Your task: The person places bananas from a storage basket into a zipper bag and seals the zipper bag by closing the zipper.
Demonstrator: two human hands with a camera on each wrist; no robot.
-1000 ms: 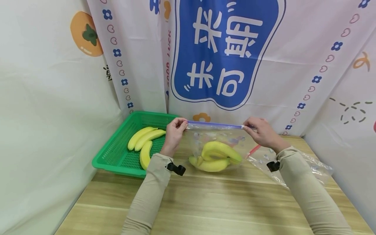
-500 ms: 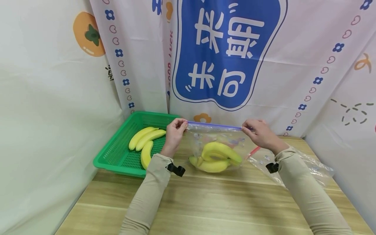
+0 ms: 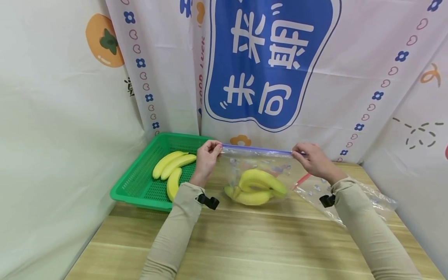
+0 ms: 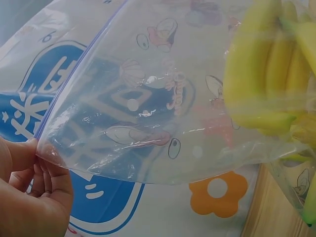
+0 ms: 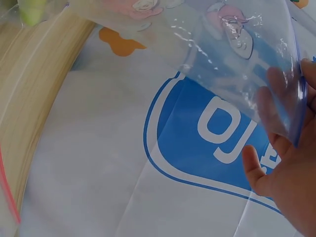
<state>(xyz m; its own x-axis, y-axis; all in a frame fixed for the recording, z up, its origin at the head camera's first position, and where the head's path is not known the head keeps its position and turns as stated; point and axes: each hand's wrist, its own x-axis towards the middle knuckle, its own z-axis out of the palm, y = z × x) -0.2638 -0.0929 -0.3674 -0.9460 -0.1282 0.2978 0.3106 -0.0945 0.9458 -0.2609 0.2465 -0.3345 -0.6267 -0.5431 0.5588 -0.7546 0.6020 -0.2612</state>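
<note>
A clear zip bag (image 3: 231,159) with a purple zip edge hangs stretched between both hands, with printed cartoon figures on it. Several bananas (image 3: 257,186) lie in its lower part, close to the wooden table. My left hand (image 3: 206,157) pinches the top left corner between thumb and fingers; the left wrist view shows that corner from near. At the right end of the purple edge my right hand (image 3: 313,159) grips the bag. From the right wrist, some fingers show through the film behind it. The bag's top edge runs nearly level, slightly lower at right.
A green basket (image 3: 122,190) stands at the left, holding several loose bananas (image 3: 178,165). Another clear bag (image 3: 316,190) with a red edge lies flat on the table (image 3: 259,241) under the right forearm. A printed curtain (image 3: 175,77) hangs behind.
My right hand has shifted slightly to the right along the purple edge, and a white piece by its fingertips is no longer visible. The left hand keeps its pinch.
</note>
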